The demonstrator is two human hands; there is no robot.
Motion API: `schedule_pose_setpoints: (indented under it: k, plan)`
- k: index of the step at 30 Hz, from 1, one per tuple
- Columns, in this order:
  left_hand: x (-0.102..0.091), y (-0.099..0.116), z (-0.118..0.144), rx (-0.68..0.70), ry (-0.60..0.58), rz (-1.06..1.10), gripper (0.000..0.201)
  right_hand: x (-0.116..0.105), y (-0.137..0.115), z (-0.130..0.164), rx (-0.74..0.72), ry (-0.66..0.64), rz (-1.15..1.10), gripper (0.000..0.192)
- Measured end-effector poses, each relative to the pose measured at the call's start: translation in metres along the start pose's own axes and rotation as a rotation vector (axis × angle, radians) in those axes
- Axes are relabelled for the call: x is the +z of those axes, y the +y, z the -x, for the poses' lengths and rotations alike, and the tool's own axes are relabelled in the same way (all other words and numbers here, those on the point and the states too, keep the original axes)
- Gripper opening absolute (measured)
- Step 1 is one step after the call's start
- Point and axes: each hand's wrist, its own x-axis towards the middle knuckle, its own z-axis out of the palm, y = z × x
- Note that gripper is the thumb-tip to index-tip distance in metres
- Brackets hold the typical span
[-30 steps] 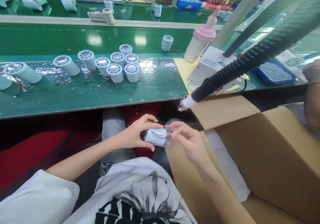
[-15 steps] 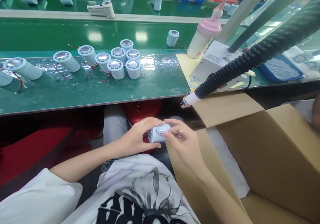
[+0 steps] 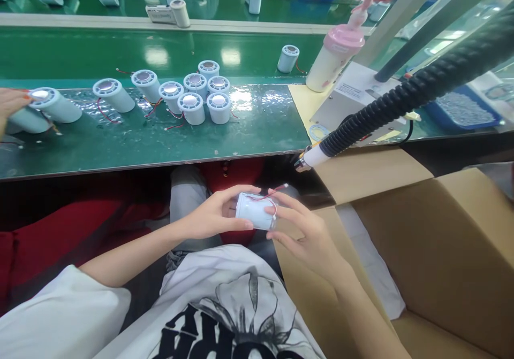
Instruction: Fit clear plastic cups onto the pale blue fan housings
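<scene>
Above my lap, a pale blue cylindrical motor (image 3: 255,212) with thin red and white wires lies on its side between my hands. My left hand (image 3: 225,212) is wrapped round its left end, thumb below and fingers over the top. At the other end, my right hand (image 3: 301,225) touches the motor and its wires with the fingertips. Several like motors stand on the green bench in front of me, among them a cluster with a motor (image 3: 219,107) at its near right corner. Another motor (image 3: 288,59) stands apart to the right.
An open cardboard box (image 3: 433,246) is at my right. Over its flap hangs a black corrugated hose (image 3: 385,102) with a metal-tipped nozzle. A pink-capped bottle (image 3: 337,54) stands on the bench. Another person's hand (image 3: 14,102) reaches in at far left, by a motor (image 3: 56,105).
The motor in my hands has turned, so its wires now lie near its top and right end. Another person's hand has come in at the far left. The view has shifted slightly.
</scene>
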Motion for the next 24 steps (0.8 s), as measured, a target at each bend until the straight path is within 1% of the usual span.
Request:
schedule_pose_setpoints:
  k: [1, 3, 5, 9, 12, 16, 24]
  plan:
    - [0.000, 0.000, 0.001, -0.014, -0.014, 0.026, 0.057, -0.001, 0.000, 0.001, -0.075, -0.005, 0.086, 0.035]
    - [0.000, 0.002, 0.002, -0.034, -0.046, 0.029, 0.059, -0.002, 0.001, 0.003, -0.181, -0.002, 0.154, 0.036]
    - [0.000, 0.005, 0.004, -0.039, -0.071, -0.033, 0.064, -0.004, 0.002, 0.003, -0.208, -0.008, 0.148, 0.040]
    - [0.001, 0.012, 0.005, 0.038, -0.099, -0.197, 0.071, -0.007, 0.000, 0.002, -0.145, -0.032, 0.063, 0.044]
    - [0.000, 0.015, 0.006, 0.118, -0.112, -0.263, 0.073, -0.008, -0.001, 0.003, -0.094, -0.046, -0.016, 0.046]
    - [-0.002, 0.015, 0.008, 0.194, -0.135, -0.335, 0.074, -0.008, -0.003, 0.006, 0.010, -0.042, -0.122, 0.049]
    - [-0.003, 0.015, 0.008, 0.245, -0.146, -0.402, 0.076, -0.008, -0.007, 0.009, 0.122, -0.032, -0.224, 0.046]
